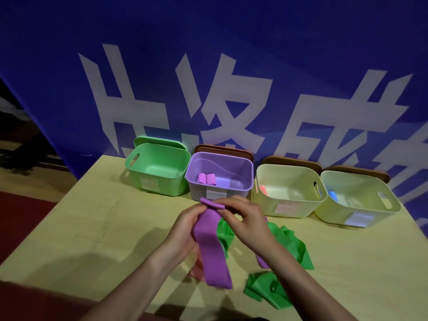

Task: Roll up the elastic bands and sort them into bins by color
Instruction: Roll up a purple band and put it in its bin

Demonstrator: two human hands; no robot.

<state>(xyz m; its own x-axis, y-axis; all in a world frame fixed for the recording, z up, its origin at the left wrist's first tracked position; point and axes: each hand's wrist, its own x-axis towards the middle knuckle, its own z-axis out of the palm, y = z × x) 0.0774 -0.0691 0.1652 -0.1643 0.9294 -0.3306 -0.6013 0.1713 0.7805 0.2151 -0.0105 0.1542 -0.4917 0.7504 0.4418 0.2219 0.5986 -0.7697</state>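
Blue banner [208, 66] with white characters behind yellowish table [81, 228].

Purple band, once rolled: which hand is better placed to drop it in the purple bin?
Probably the right hand: it pinches the rolled end of the purple band just in front of the purple bin; the left hand sits lower, supporting the strip.

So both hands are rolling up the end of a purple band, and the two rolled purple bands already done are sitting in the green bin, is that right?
Not quite. The left hand and right hand are rolling the purple band, but the head view shows the two rolled purple bands in the purple bin, not the green bin, where no bands show.
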